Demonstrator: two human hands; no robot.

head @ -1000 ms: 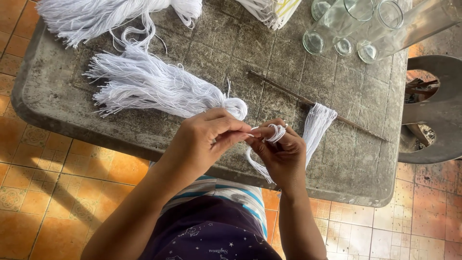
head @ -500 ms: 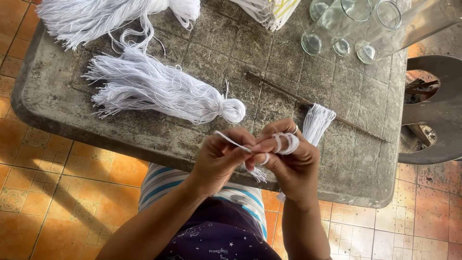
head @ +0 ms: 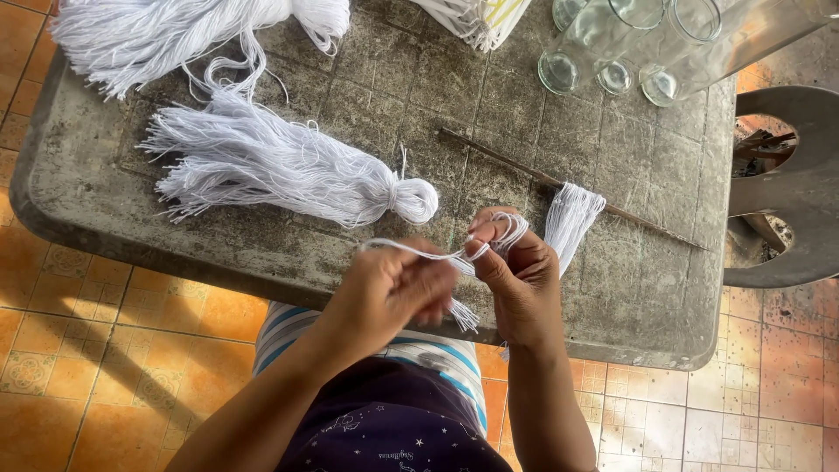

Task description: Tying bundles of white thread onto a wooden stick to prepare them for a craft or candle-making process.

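Note:
My right hand point(head: 517, 281) grips the bound top of a small white thread tassel point(head: 570, 220) whose loose strands fan out over the table. White string is looped around that hand's fingers. My left hand point(head: 395, 290) pinches the free end of the white string point(head: 418, 253) and holds it taut toward the left. Both hands hover at the near edge of the grey stone table point(head: 612, 297). A finished white tassel point(head: 288, 170) with a knotted head lies flat just beyond my left hand.
A thin brown stick point(head: 516, 170) lies diagonally on the table. More white thread bundles point(head: 166, 31) sit at the far left. Several clear glass jars point(head: 629, 44) stand at the far right. A grey chair point(head: 786, 183) is to the right. Orange tiled floor surrounds the table.
My left hand has pulled the string out to the left, away from my right hand. Both hands have dropped slightly toward the table's near edge.

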